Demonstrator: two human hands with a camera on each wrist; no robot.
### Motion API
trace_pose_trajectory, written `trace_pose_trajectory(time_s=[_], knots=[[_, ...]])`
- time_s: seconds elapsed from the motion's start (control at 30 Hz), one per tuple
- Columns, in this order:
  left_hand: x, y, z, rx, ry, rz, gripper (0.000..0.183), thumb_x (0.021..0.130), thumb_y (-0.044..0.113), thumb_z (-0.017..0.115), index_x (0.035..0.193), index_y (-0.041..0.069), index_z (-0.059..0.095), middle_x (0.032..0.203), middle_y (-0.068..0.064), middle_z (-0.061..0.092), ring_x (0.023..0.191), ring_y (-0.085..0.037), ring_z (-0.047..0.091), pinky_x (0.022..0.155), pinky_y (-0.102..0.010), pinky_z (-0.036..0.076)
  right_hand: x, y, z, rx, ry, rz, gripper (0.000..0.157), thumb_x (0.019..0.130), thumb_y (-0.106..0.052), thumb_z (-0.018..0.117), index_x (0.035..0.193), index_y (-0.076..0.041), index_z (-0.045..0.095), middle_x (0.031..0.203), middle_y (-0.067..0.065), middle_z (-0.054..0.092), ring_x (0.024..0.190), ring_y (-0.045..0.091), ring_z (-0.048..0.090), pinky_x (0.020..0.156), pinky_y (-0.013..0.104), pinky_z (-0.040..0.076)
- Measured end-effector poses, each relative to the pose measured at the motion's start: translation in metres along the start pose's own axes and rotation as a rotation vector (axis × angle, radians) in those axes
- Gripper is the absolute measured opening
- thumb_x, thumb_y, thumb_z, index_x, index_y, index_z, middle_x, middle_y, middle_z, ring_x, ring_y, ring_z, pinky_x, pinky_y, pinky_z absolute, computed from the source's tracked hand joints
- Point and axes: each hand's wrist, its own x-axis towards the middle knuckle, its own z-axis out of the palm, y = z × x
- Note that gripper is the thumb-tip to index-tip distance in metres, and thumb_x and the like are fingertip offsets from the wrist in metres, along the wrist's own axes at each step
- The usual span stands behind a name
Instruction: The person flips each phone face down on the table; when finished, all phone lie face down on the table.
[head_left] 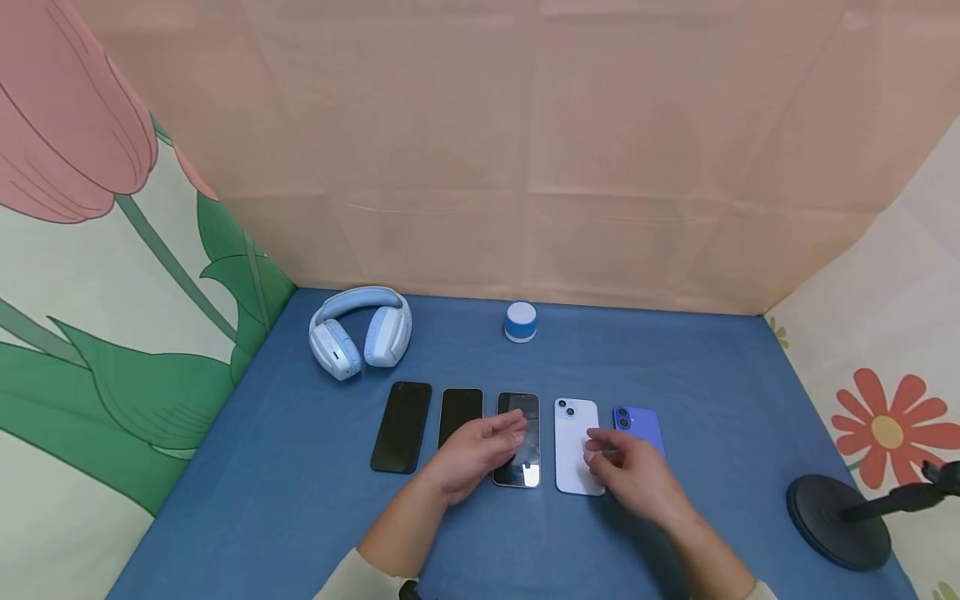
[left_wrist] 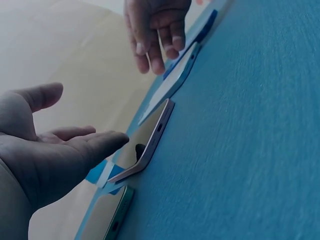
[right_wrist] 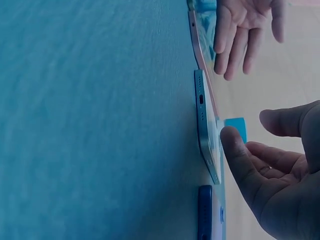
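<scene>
- Right hand [head_left: 636,475]: fingers loosely bent, thumb apart, gripping nothing; over the right edge of the white phone. Contact: cannot tell.
- Left hand [head_left: 478,456]: fingers extended, thumb apart, nothing held; just above the dark-screened phone with the pale frame.
- White phone [head_left: 572,458]: flat on the blue cloth [head_left: 510,550], in front of the right hand. Likely light, rigid, slick-backed; best pinched by its long side edges, clear of the lenses. Back up, pale, glossy, two lenses at upper left.
- Pale-framed phone [head_left: 528,463]: left of the white one, screen up, catching reflections; pinkish rim in the left wrist view. Glass probably smudges and could crack if dropped; hold by the frame.
- Purple-blue phone [head_left: 643,425]: right of the white one, back up, partly behind the right hand; similar stiffness expected.
- Two black-faced phones, far-left one [head_left: 401,427] and its neighbour [head_left: 460,407]: flat; thin edges should need a fingertip lift.
- Beyond: light-blue headphones [head_left: 386,336], blue-and-white round container [head_left: 521,324].
</scene>
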Motion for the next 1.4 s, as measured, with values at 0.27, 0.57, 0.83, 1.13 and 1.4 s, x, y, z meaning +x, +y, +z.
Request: trace_pose_trajectory(time_s=[0.27, 0.57, 0.83, 1.13, 1.4], knots=[[-0.005, 0.003, -0.010, 0.009, 0.023, 0.031, 0.067, 0.105, 0.027, 0.062, 0.160, -0.002, 0.034, 0.164, -0.018, 0.037, 0.152, -0.029, 0.034, 0.120, -0.044, 0.031, 0.002, -0.006, 0.005, 0.006, 0.003, -0.025, 0.039, 0.097, -0.011, 0.069, 0.134, -0.002, 0.067, 0.112, 0.004, 0.075, 0.082, 0.011, 0.071, 0.068, 0.024, 0.058], [-0.010, 0.005, -0.018, 0.073, 0.063, 0.037, 0.071, 0.104, 0.032, 0.064, 0.160, 0.001, 0.035, 0.164, -0.016, 0.038, 0.152, -0.031, 0.035, 0.120, -0.048, 0.032, 0.006, -0.012, 0.012, 0.019, -0.009, -0.037, 0.039, 0.097, -0.011, 0.070, 0.135, -0.002, 0.067, 0.111, 0.003, 0.075, 0.082, 0.011, 0.071, 0.069, 0.024, 0.058], [-0.013, 0.006, -0.022, 0.093, 0.078, 0.043, 0.070, 0.104, 0.029, 0.064, 0.160, 0.000, 0.034, 0.165, -0.018, 0.035, 0.153, -0.033, 0.033, 0.122, -0.049, 0.029, 0.008, -0.017, 0.018, 0.076, -0.033, -0.088, 0.040, 0.097, -0.011, 0.072, 0.134, 0.001, 0.066, 0.112, 0.005, 0.075, 0.085, 0.012, 0.072, 0.071, 0.024, 0.058], [-0.016, 0.006, -0.025, 0.044, 0.063, 0.038, 0.071, 0.106, 0.028, 0.062, 0.161, -0.002, 0.030, 0.168, -0.019, 0.029, 0.153, -0.038, 0.031, 0.120, -0.050, 0.031, 0.009, -0.020, 0.028, 0.076, -0.051, -0.091, 0.040, 0.098, -0.010, 0.071, 0.136, -0.002, 0.066, 0.120, 0.009, 0.074, 0.099, 0.019, 0.074, 0.081, 0.032, 0.062], [-0.016, 0.003, -0.026, -0.019, 0.067, 0.006, 0.071, 0.105, 0.027, 0.064, 0.162, 0.001, 0.030, 0.168, -0.018, 0.030, 0.153, -0.037, 0.030, 0.119, -0.050, 0.033, 0.013, -0.022, 0.037, 0.012, -0.051, -0.117, 0.043, 0.096, -0.015, 0.074, 0.137, -0.004, 0.066, 0.124, 0.007, 0.074, 0.106, 0.020, 0.073, 0.089, 0.040, 0.061]])
